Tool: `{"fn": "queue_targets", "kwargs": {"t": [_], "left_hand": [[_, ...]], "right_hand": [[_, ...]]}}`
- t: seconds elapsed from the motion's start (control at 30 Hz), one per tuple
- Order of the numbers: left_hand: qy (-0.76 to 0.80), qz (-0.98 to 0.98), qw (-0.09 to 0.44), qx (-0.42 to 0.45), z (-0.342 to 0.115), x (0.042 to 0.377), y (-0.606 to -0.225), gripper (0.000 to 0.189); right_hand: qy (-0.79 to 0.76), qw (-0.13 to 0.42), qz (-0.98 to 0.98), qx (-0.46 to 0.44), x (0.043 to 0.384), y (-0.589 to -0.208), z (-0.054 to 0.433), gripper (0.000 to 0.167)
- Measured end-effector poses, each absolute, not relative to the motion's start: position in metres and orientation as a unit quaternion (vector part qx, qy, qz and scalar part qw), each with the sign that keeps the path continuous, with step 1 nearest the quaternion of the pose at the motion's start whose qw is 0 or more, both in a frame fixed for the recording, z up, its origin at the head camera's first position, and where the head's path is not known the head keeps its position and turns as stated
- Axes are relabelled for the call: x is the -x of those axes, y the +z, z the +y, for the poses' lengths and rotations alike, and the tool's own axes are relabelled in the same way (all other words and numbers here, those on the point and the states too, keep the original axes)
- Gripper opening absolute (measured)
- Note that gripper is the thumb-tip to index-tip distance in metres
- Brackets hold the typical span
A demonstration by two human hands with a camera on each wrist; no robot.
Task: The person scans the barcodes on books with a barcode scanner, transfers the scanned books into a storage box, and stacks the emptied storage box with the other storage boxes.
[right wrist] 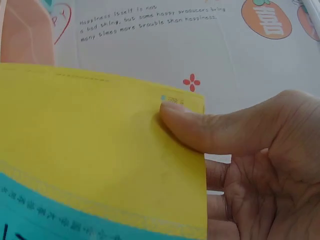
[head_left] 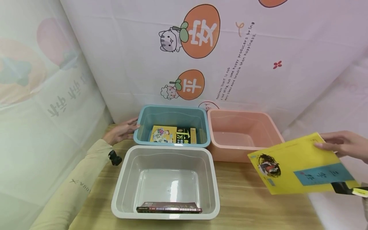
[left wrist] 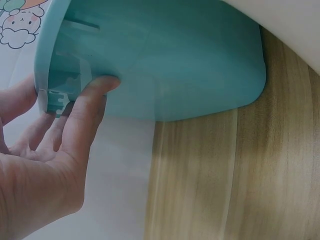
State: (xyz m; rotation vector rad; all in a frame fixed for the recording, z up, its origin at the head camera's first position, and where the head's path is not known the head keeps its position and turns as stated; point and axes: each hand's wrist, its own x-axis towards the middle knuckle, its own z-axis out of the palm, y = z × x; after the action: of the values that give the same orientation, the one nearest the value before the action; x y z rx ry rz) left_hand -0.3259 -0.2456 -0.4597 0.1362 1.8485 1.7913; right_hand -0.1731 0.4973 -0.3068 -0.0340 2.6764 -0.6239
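Note:
My right hand pinches a thin yellow book by one corner, thumb on the cover and fingers behind. The book has a blue title strip and a round dark picture, and it hangs tilted in front of the pink bin. On the other side, my left hand holds the left rim of the blue bin. In the left wrist view one finger lies against that bin's outer wall. A yellow book and a black-and-yellow book lie inside the blue bin.
Nearest stands a grey bin with a dark red book along its front wall. The bins stand close together on a wood-grain table. A printed white cloth hangs behind and at the sides.

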Motion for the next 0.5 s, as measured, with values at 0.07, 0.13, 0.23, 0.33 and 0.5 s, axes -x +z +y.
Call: {"fn": "queue_targets", "kwargs": {"t": [0.07,0.13,0.23,0.33,0.5], "left_hand": [[0.668,0.689,0.278,-0.052,-0.246,0.326,-0.460,0.074],[0.666,0.690,0.277,-0.054,-0.247,0.326,-0.461,0.074],[0.665,0.691,0.278,-0.053,-0.247,0.326,-0.461,0.074],[0.664,0.693,0.278,-0.052,-0.247,0.326,-0.460,0.074],[0.670,0.689,0.270,-0.048,-0.248,0.324,-0.459,0.076]], "right_hand": [[-0.230,0.189,0.954,0.021,0.176,-0.307,0.496,0.061],[-0.246,0.182,0.952,0.029,0.178,-0.307,0.495,0.057],[-0.264,0.167,0.949,0.041,0.179,-0.308,0.494,0.032],[-0.288,0.163,0.942,0.051,0.181,-0.307,0.491,0.037],[-0.350,0.178,0.916,0.081,0.189,-0.304,0.486,0.052]]}}
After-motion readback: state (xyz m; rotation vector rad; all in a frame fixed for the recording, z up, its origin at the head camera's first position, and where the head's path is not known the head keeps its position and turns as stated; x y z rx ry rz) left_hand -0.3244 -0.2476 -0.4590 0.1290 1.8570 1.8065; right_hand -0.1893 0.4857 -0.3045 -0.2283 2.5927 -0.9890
